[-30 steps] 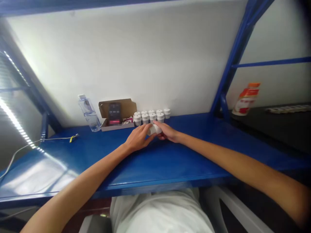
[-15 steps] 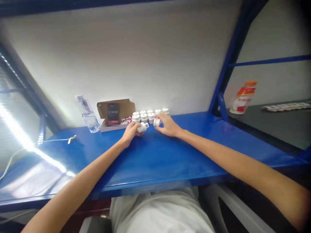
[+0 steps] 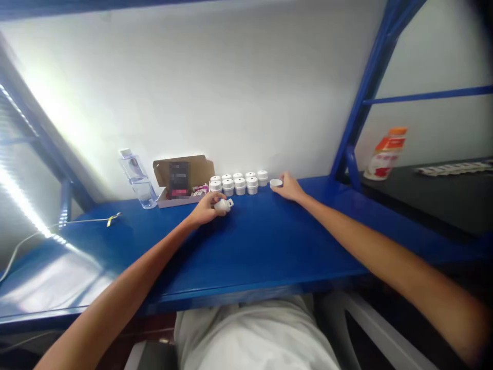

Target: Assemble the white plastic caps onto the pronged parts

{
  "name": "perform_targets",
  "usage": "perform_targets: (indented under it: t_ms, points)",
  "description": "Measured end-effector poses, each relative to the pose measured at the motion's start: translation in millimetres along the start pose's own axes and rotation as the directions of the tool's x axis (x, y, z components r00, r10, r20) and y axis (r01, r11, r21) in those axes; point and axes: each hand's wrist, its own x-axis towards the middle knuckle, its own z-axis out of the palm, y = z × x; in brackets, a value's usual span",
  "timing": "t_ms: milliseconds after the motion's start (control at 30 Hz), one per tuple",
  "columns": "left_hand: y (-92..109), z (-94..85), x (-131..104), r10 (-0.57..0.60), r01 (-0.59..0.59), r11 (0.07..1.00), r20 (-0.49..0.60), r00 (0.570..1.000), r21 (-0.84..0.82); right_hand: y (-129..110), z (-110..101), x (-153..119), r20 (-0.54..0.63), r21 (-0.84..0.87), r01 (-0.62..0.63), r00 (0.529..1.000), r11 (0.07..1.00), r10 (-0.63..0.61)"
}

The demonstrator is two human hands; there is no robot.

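Fitting (image 3: 222, 205): white and stubby, it sits in the left hand near the row's left end, on the viewer's side, its narrow tip angled right; whether it touches the table (image 3: 239, 246) cannot be told.
Left hand (image 3: 210, 208): clamped on the fitting's broad end, thumb and fingers round it, the tip exposed.
Right hand (image 3: 289, 188): well apart from the left, thumb and fingers closed about the cap's right side.
Cap (image 3: 276, 183): white and shallow, just right of the row, its hollow seemingly facing up.
Fitting's weight: light by the look of it, likely plastic, an easy load for one hand.
Fitting's wall: apparently stiff, unlikely to give under an ordinary squeeze; smooth and rounded, it could roll or slip in a loose pinch.
Fitting's tip: probably the most fragile part, best spared from pressure.
Fitting's hold: round the broad body, the tip left free.
Cap's hold: by the outer rim, thumb opposite fingers.
Row (image 3: 240, 187): white lidded pieces stand upright and close-set, so a grasp from above suits best.
Box (image 3: 181, 204): open at the row's left, a dark phone (image 3: 179, 177) leaning in it.
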Motion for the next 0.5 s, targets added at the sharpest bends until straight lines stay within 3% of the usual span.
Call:
perform_targets:
  t_ms: [100,300,500]
  points:
    - [-4.9,-4.9,1.0,0.05,-0.048,0.997,-0.023,0.998,0.063,1.0,2.0,1.4,-0.059,0.003,0.03,0.998,1.0,-0.029]
    - [-12.7,-19.2,3.9,0.187,-0.155,0.898,-0.039,0.981,0.411,-17.0,-8.2,-3.5,-0.141,-0.044,-0.02,0.99,0.999,0.013]
    - [-7.0,-23.7,2.8,0.211,-0.186,0.84,0.008,0.977,0.509,-23.9,-13.0,-11.9,0.028,-0.078,0.003,1.0,0.997,-0.001]
